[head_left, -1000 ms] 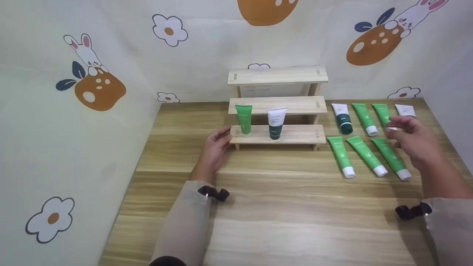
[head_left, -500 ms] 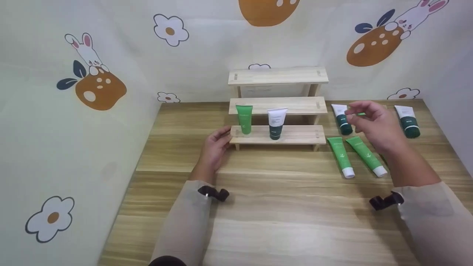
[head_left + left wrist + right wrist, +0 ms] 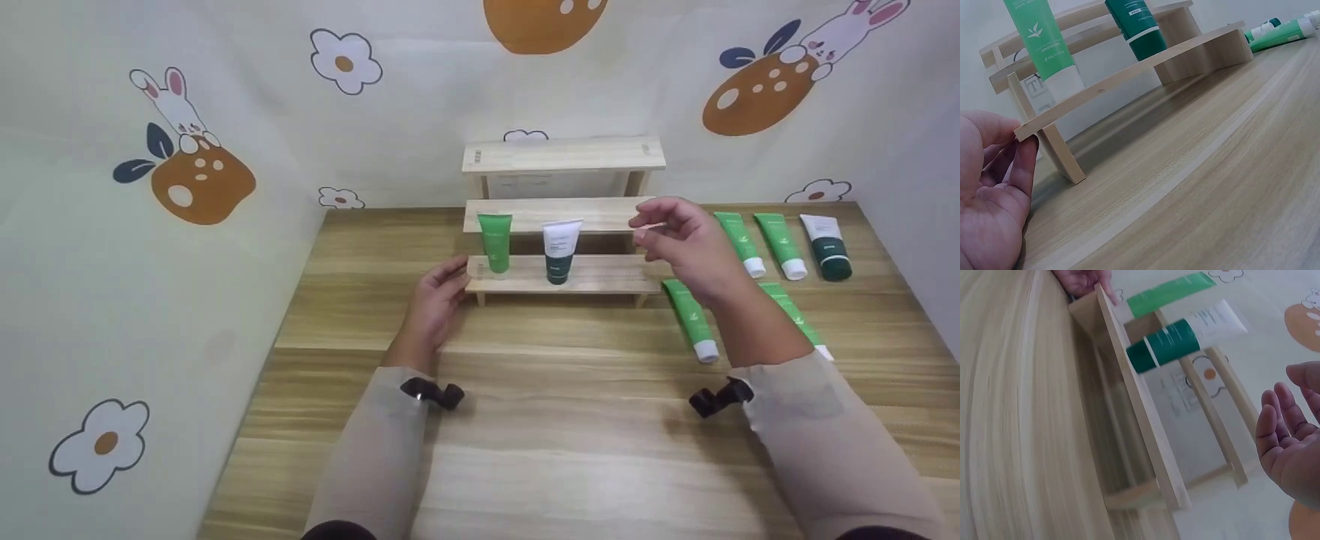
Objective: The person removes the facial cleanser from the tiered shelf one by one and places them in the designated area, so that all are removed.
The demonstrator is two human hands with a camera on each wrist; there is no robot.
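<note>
My left hand [image 3: 435, 307] pinches the left end of the lowest step of a three-tier wooden stand [image 3: 615, 271], seen closely in the left wrist view. On that step a green tube [image 3: 496, 241] stands upright on its white cap. Beside it a white and dark green tube [image 3: 560, 251] also stands cap down. My right hand [image 3: 694, 247] hovers over the stand's right end, fingers loosely bent and holding nothing. In the right wrist view that hand [image 3: 1292, 439] appears apart from the stand.
Right of the stand lie several green tubes [image 3: 780, 245] and a white and dark green tube [image 3: 827, 247]. My right hand and forearm cover part of this group. A patterned wall covering [image 3: 420, 135] rises behind the wooden tabletop [image 3: 562, 420].
My right hand has moved left from above the far-right tubes to the stand's right end, staying without a tube. The left hand and both standing tubes have kept their places.
</note>
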